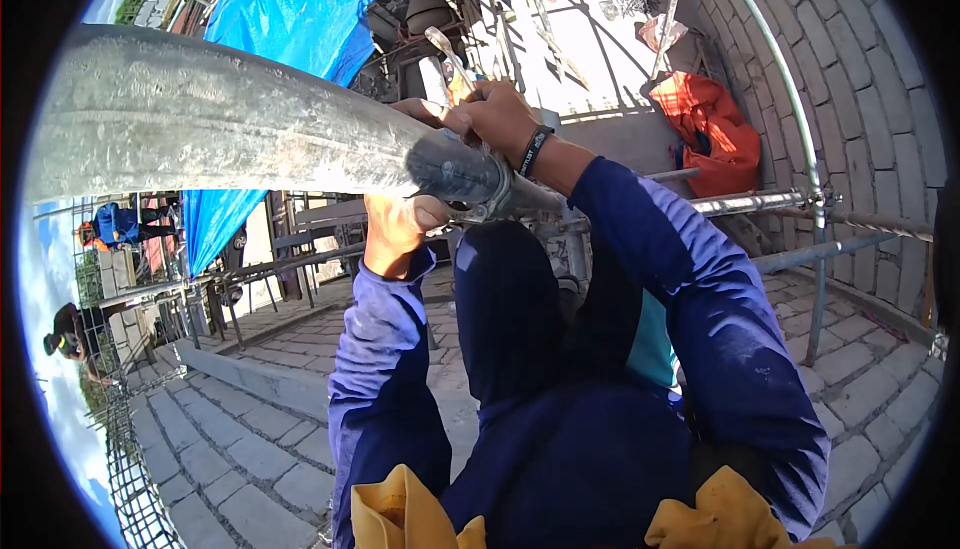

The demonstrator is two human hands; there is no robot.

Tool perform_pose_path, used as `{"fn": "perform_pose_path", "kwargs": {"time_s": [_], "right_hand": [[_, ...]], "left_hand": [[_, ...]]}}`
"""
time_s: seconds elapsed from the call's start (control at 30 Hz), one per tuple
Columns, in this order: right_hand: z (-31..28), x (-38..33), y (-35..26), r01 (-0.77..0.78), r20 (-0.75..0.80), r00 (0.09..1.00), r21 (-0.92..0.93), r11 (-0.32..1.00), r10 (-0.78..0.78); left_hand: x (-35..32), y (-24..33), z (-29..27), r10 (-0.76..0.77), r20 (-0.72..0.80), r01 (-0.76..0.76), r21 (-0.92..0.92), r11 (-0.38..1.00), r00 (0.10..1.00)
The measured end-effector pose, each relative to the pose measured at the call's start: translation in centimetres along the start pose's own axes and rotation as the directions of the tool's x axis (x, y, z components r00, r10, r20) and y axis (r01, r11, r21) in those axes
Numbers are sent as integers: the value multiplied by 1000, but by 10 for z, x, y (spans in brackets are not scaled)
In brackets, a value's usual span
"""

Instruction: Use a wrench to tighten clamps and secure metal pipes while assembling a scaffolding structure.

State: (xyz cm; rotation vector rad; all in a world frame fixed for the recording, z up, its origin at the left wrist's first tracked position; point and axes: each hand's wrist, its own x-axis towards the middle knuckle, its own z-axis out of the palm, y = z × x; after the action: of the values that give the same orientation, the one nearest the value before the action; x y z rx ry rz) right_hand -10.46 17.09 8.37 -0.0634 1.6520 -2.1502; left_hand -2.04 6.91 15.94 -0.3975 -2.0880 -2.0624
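Observation:
A thick grey metal scaffold pipe (250, 129) runs from the left edge to the middle, close in front of me. Around its near end sits a metal clamp (492, 189). My left hand (398, 224) is closed round the pipe from below beside the clamp, its thumb by the clamp's underside. My right hand (500, 119), with a black wristband, is closed above the clamp. A slim metal tool with a rounded end (442, 44), perhaps a wrench, sticks up by its fingers; the pipe and fingers hide its lower part.
Scaffold tubes (750, 202) cross at the right, beside a curved block wall (850, 99). An orange bag (710, 134) hangs there. Blue tarpaulin (290, 19) hangs beyond the pipe. Block paving (240, 449) lies below. Another person (70, 334) is at the far left.

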Motion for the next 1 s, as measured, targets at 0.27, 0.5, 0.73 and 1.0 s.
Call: {"fn": "perform_pose_path", "kwargs": {"time_s": [0.27, 0.5, 0.73, 1.0], "right_hand": [[-7, 4, 15, 63, 60, 996, -11, 998, -63], [-3, 5, 1, 182, 74, 982, -148, 972, -173], [-40, 35, 27, 660, 558, 739, -491, 568, -377], [-49, 14, 24, -23, 482, 875, -48, 999, 43]], "left_hand": [[-48, -26, 54, 310, -357, 306, 930, 203, 881], [-29, -69, 46, -205, -502, 339, 190, 921, 840], [-28, -55, 52, 266, -369, 173, 815, 553, 890], [-33, -40, 66, 75, -521, 187, 432, 882, 850]]}}
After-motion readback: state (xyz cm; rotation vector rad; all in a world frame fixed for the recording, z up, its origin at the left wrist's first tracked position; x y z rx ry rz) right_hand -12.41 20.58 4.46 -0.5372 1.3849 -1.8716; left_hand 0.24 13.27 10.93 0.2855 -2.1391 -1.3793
